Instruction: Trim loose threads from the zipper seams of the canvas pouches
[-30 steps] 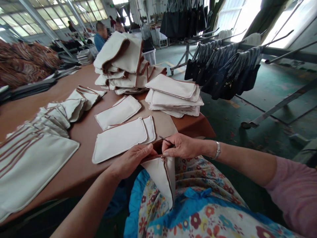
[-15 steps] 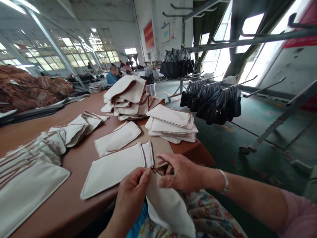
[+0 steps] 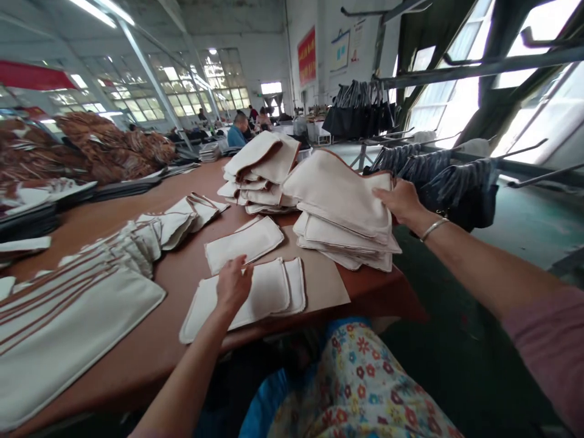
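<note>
My right hand (image 3: 401, 201) is closed on the brown-edged side of a cream fabric pouch (image 3: 337, 188). That pouch spreads over a stack of similar cream pouches (image 3: 351, 243) at the table's right edge. My left hand (image 3: 235, 283) is over a flat cream pouch (image 3: 262, 292) near the front edge, its fingers slightly bent and apart, apparently holding nothing. Whether the fingertips touch the fabric is hard to see. Another flat pouch (image 3: 255, 240) lies just beyond that hand.
A taller heap of brown-trimmed pouches (image 3: 258, 164) stands behind. To the left, a fanned row of pouches (image 3: 114, 292) runs along the brown table (image 3: 168, 328). Black bags hang on a metal rack (image 3: 456, 73) at right. A person in blue (image 3: 237, 131) sits farther back.
My right hand has carried the pouch from my lap up and right onto the right stack. My left hand has let go of it and moved left over the flat pouches. The view has turned left.
</note>
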Demonstrator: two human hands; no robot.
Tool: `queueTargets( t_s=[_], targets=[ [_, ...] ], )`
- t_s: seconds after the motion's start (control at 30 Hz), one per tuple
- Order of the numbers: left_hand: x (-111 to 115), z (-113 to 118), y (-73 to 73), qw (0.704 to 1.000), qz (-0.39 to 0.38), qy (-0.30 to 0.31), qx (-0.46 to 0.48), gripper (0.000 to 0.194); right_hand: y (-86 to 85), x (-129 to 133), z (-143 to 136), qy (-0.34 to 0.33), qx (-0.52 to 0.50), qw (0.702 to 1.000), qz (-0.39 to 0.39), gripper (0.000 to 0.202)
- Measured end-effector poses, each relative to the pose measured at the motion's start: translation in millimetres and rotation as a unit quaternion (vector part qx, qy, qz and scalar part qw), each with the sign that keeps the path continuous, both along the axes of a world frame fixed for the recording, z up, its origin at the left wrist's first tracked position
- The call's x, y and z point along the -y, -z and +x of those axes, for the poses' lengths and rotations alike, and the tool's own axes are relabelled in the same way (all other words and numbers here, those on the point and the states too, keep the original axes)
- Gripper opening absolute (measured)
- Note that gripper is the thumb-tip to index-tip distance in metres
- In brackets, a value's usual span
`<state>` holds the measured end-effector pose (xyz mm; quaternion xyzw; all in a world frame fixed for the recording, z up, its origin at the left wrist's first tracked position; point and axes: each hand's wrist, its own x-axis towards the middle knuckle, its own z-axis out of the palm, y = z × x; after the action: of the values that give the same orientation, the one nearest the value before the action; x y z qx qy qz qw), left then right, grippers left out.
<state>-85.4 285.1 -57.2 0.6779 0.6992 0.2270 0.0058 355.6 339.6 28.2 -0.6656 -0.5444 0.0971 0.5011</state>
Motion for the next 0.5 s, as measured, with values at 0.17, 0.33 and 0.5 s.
queueTargets(
  t_s=[0.17,0.33,0.5],
  targets=[
    [-37.1,17.0,48.2,0.99,-0.108,0.058,-0.066,0.04,75.4,1.2,21.3,0.087,0.177,0.961,-0.194,0.076],
    [-62.3,19.3,48.9,0.981,-0.14,0.088,-0.102,0.033,95.0,36.7,20.5,0.12,0.21,0.966,-0.091,0.078],
    [-54.3,24.1,45.8,0.983,-0.112,0.08,-0.119,0.022,91.2,89.5,-72.3,-0.113,0.08,0.99,-0.029,0.038]
  ],
)
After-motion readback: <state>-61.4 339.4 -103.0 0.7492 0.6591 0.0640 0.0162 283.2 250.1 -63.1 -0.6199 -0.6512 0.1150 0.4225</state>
